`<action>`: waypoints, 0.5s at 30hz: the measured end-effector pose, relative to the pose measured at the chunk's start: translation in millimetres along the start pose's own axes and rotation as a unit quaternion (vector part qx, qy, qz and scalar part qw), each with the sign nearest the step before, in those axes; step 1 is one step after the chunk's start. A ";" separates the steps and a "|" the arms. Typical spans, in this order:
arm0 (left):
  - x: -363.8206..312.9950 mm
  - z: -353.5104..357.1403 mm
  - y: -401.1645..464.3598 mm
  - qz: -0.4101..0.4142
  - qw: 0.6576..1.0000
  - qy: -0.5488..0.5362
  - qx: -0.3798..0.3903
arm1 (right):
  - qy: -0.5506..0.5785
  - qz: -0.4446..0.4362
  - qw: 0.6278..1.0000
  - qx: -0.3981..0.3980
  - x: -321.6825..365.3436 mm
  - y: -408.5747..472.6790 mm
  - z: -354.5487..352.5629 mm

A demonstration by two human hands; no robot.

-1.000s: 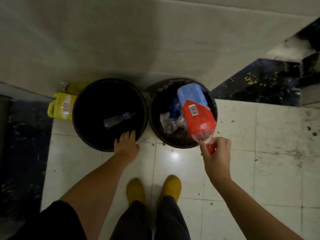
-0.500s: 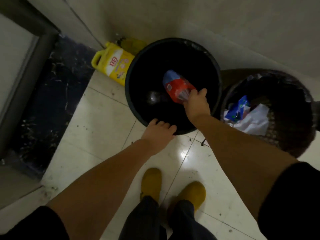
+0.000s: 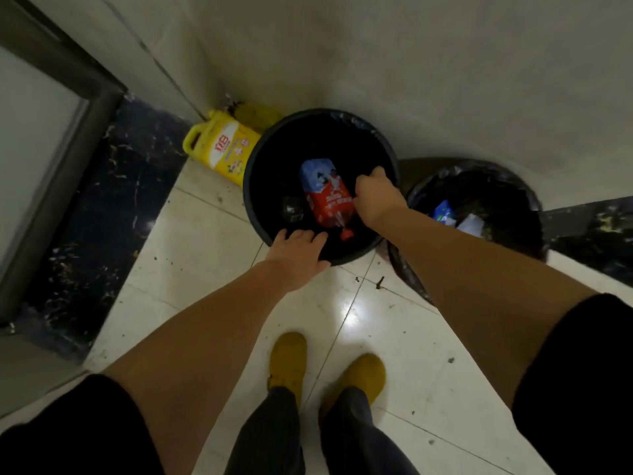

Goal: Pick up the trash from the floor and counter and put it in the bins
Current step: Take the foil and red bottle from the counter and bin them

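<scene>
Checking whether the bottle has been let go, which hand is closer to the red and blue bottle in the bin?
Right. The right hand is against the red and blue bottle over the bin; the left hand rests on the near rim, short of it.

place: home utility corner | evidence: tiled floor [image 3: 191,255]; two lined bins [image 3: 253,186]; yellow detergent jug [image 3: 222,149]; door frame [image 3: 85,138]

Two bins stand by the wall: one [image 3: 383,145] black, one [image 3: 527,200] bag-lined. One bottle [image 3: 325,197] lies in the black bin, one yellow jug [image 3: 222,149] beside it. Two hands [image 3: 298,250] [image 3: 375,197], two yellow shoes [image 3: 287,361] [image 3: 363,377]
</scene>
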State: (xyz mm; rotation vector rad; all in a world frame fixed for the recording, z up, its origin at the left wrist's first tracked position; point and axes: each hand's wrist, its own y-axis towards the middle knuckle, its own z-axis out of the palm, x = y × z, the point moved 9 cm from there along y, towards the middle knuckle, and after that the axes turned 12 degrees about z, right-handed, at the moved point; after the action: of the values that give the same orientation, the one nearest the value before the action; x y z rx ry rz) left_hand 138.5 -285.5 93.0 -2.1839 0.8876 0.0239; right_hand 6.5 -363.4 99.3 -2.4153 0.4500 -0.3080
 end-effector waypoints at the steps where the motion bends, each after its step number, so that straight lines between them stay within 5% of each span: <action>1: -4.4 -22.0 -10.3 -0.003 1.000 0.001 -0.010 | 0.005 -0.006 1.000 -0.014 -3.1 -14.1 -25.5; 15: -156.4 -351.3 -217.7 0.056 0.985 0.043 -0.160 | 0.083 0.082 0.988 -0.105 -79.0 -309.9 -304.5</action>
State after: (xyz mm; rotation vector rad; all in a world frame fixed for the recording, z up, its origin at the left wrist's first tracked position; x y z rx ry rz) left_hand 63.4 -324.1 526.8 -2.4438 1.1183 0.1360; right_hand -91.5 -277.9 521.3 -2.5449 0.7878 -0.4092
